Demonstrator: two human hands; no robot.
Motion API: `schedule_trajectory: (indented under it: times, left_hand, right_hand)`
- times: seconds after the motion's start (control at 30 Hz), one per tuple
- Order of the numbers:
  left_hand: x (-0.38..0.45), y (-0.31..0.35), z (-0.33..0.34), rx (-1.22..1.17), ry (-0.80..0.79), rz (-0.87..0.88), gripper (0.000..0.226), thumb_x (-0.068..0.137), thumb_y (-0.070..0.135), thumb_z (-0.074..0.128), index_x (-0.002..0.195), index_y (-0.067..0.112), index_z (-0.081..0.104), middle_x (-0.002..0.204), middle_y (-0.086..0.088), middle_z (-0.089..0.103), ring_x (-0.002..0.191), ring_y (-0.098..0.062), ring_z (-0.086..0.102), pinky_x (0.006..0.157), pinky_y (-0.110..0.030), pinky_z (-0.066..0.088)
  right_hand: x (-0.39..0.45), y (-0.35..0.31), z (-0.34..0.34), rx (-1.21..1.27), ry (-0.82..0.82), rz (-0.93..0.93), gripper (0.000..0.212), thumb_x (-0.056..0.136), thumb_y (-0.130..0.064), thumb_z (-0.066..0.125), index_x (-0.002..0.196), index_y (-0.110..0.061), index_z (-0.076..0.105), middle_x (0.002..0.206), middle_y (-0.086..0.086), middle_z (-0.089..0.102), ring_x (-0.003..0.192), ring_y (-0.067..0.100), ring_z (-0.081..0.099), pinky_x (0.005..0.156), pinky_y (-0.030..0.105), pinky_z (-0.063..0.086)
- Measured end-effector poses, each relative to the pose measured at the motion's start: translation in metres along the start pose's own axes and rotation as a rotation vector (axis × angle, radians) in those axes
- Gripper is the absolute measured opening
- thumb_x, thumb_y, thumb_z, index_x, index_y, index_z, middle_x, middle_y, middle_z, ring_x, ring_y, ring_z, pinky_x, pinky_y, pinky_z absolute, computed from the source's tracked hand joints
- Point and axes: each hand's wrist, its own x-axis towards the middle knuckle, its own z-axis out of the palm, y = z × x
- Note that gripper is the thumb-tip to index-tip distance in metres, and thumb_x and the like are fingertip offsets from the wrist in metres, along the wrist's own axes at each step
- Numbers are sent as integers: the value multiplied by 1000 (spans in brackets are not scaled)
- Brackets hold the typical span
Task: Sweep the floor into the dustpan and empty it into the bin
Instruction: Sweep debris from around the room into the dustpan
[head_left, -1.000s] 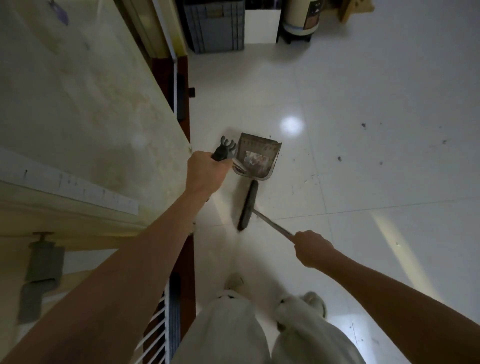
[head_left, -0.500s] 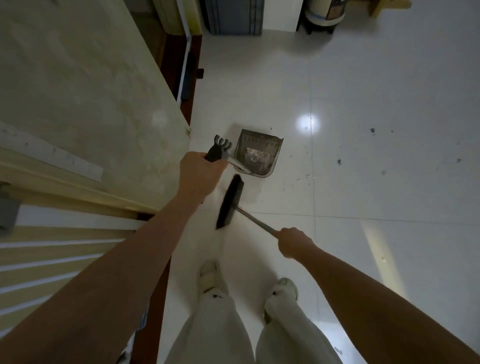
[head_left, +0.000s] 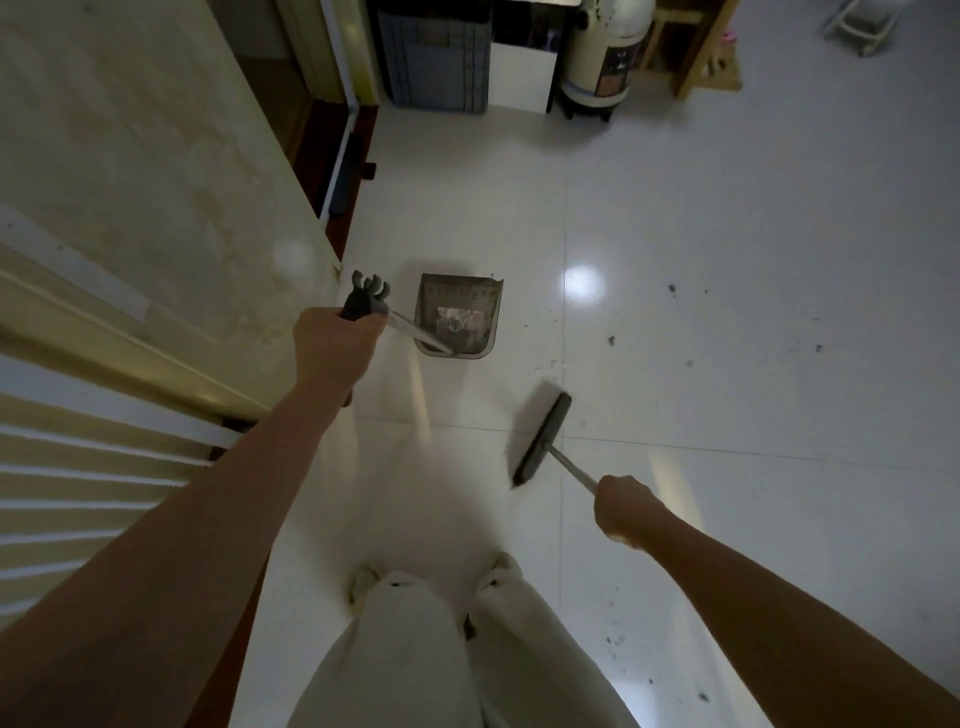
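One dustpan (head_left: 460, 318) handle is gripped by the left hand (head_left: 332, 343); one broom (head_left: 540, 439) is gripped by the right hand (head_left: 621, 506); open floor (head_left: 753, 234) is seen rightward.

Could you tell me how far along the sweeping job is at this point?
Partly done: the dustpan already holds debris. In hand: left hand grips its handle, right hand grips the broom. Left: dark specks on the floor, then emptying.

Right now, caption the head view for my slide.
Left hand holds dustpan handle, right hand angles broom toward floor specks.
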Motion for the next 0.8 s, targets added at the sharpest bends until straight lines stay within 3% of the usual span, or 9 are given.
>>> schedule_trajectory:
  times: [0.1,0.27,0.37,0.5,0.6,0.73,0.8]
  left_hand:
    - [-19,-15,-17,-23,18,-1,31,84,26,70,62,9,56,60,-9,50,56,-21,46,59,-34,39]
    - [-55,-43,-70,-7,19,27,26,80,23,68,69,2,59,62,-14,48,56,-22,43,56,-33,35]
    - [-76,-71,-116,3,22,-14,30,86,13,64,60,5,50,53,-8,43,41,-15,36,42,-21,31]
    - [-117,-128,-188,43,95,-78,35,88,21,68,59,10,52,49,-3,45,38,-11,42,41,-23,35]
    - [-144,-167,-227,13,96,-128,37,88,15,67,56,15,50,38,5,43,27,-3,41,33,-17,33]
    - [-178,-204,-268,-48,75,-120,35,89,6,65,58,20,55,40,11,45,30,0,40,44,-32,37]
    - [-187,-226,-281,-60,81,-148,29,88,7,66,61,15,57,48,1,47,30,0,39,44,-33,37]
  right_hand:
    - [-19,-11,3,-72,25,-119,30,98,-11,42,126,-4,53,100,6,59,77,15,56,72,24,52]
    - [-38,-72,27,-247,-2,-397,30,97,-11,43,124,-7,55,82,0,52,60,10,48,48,20,36]
    - [-52,-123,56,-354,-43,-542,32,97,-12,42,126,-12,57,95,5,58,74,15,52,56,22,41]
    - [-87,-199,111,-470,-117,-712,31,97,-14,42,123,-11,59,107,5,62,88,20,61,75,30,52]
    - [-115,-245,148,-543,-143,-811,29,98,-14,42,119,-8,60,112,8,63,98,24,64,82,32,53]
    - [-151,-297,204,-697,-156,-889,28,97,-10,44,119,-8,61,111,9,64,97,25,65,82,33,54]
    - [-163,-317,234,-779,-158,-929,29,96,-7,43,118,-6,62,105,9,64,93,25,65,78,33,53]
